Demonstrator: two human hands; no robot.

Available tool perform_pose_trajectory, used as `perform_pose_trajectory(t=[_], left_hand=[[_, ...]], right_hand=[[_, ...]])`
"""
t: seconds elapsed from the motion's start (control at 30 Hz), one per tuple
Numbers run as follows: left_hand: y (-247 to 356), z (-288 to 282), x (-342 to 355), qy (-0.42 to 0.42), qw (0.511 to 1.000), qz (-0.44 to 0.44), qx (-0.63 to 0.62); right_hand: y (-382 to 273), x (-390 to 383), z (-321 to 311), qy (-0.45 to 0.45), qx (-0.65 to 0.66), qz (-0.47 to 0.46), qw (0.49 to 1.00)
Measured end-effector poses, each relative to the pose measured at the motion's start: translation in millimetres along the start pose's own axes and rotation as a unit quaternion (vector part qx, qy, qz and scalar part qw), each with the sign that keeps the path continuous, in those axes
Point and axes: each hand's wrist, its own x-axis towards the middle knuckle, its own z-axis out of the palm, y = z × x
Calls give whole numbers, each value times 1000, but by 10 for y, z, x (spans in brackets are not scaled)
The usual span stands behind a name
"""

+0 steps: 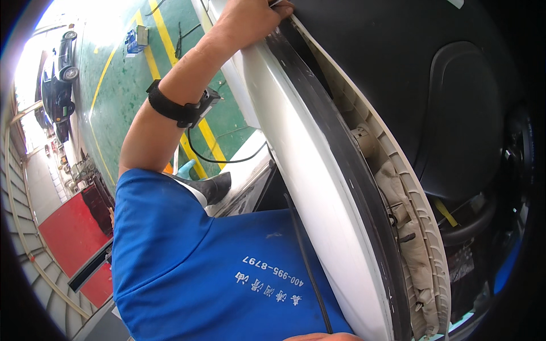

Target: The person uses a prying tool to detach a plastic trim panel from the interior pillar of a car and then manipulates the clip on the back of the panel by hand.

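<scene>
My left arm reaches to the top of the view, wearing a black strap with a small dark device. My left hand is closed at the upper end of a trim panel, whose ribbed back is beige. A thin metallic sliver shows by the fingertips, too little to name. Beside the panel runs a white curved car body part with a black strip along its edge. In the gap between lie beige padding and a round fitting. My right hand does not show.
Dark interior surfaces fill the right side. Green floor with yellow lines lies left, bearing a blue-and-white box and cables. A dark car stands farther off. A black cable hangs before my blue shirt.
</scene>
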Motion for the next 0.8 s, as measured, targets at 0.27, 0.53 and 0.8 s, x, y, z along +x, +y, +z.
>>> perform_pose_trajectory(t=[0.27, 0.53, 0.8], left_hand=[[34, -31, 75, -49, 995, -56, -60], [-101, -29, 419, -165, 967, -141, -132], [-345, -109, 351, -144, 979, -74, -121]], right_hand=[[-111, 12, -77, 1, 34, -15, 999], [-485, -156, -172, 26, 94, -51, 994], [-601, -498, -353, 17, 233, -114, 966]])
